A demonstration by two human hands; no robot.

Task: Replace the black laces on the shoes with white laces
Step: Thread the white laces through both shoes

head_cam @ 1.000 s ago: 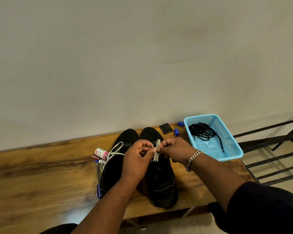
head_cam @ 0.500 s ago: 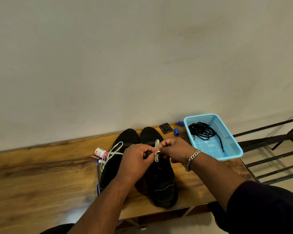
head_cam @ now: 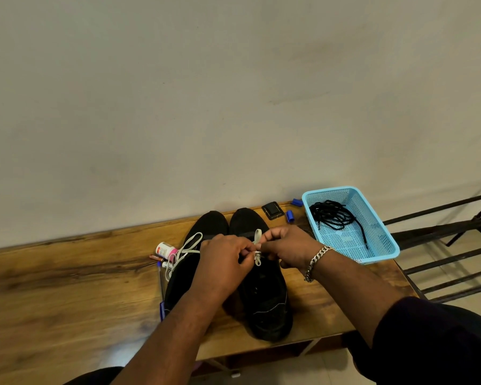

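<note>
On the wooden table (head_cam: 67, 287), pushed against a plain wall, two black shoes stand side by side with toes toward the wall. The left hand (head_cam: 222, 262) and the right hand (head_cam: 286, 247) meet over the right shoe (head_cam: 264, 301), fingers curled and pinching the white lace (head_cam: 257, 247) between them: one loop of it stands up above the fingertips and a short end hangs just below. More white lace (head_cam: 186, 247) lies in loose loops over the left shoe (head_cam: 206, 226) and trails off its side toward the table. The right wrist carries a silver chain bracelet (head_cam: 315, 261).

Just beside the left shoe, on its outer side, lie a small white bottle with a pink band (head_cam: 165, 250) and a couple of pens. Near the wall behind the right shoe sit a small black square object (head_cam: 272, 210) and two blue caps (head_cam: 289, 216). To the right of the shoes, at the table's end, a light blue plastic basket (head_cam: 381, 245) holds the black laces (head_cam: 332, 215) in a tangled heap. Past the table's end run dark metal bars (head_cam: 442, 226).
</note>
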